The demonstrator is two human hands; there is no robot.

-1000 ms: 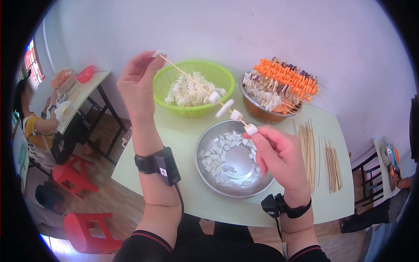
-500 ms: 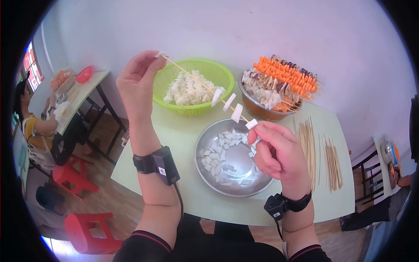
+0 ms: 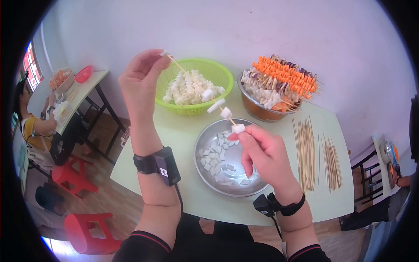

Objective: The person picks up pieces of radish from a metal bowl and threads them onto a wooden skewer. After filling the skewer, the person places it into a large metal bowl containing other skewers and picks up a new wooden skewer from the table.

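A bamboo skewer [image 3: 178,65] slants between my hands, above the table. My left hand [image 3: 140,83] is closed in a pinch on a small white food piece [image 3: 165,53] at its upper left end. My right hand [image 3: 268,155] grips the lower end beside another white piece [image 3: 238,128]. Several white chunks are spaced along the skewer near the right hand. Below it sits a steel bowl [image 3: 241,162] holding loose, flat white pieces [image 3: 212,163]. Behind the skewer stands a green basket [image 3: 221,72] with a heap of white skewered pieces [image 3: 187,89].
A brown-sided bowl [image 3: 257,107] bears loaded skewers [image 3: 286,74] in orange, white and purple. Bare bamboo skewers [image 3: 305,153] lie on the table [image 3: 187,201] at right. Red stools [image 3: 87,233] stand at left. One person [image 3: 41,124] sits at another table; another's arm [image 3: 403,181] shows at right.
My right hand has shifted left and slightly down with its end of the skewer, which now slopes more steeply. My left hand has moved slightly right, still pinching.
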